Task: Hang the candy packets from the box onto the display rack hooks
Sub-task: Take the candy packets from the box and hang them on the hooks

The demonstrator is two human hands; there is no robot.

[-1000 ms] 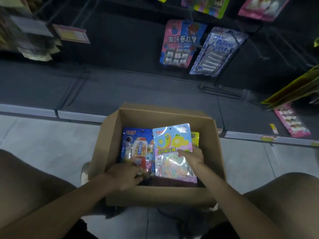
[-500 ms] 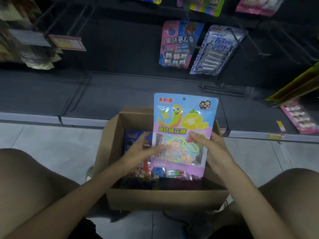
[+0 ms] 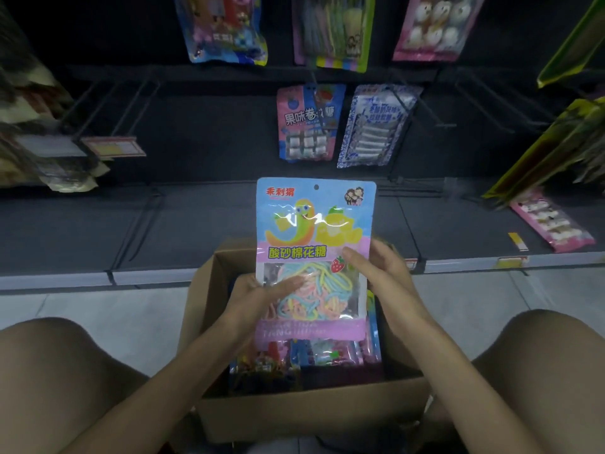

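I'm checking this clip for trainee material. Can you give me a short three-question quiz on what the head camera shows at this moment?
1. True or false: the candy packet with the worm drawing is already hanging on a hook.
2. Which hands touch that packet? A) left only B) right only C) both
3. Fill in: the cardboard box on the floor holds more ____.

Key
1. False. It is held upright above the box, and its hang hole at the top is free.
2. C. The left hand has its fingers across the clear window, and the right hand grips the right edge.
3. Packets; they stand packed in the box, below the held one.
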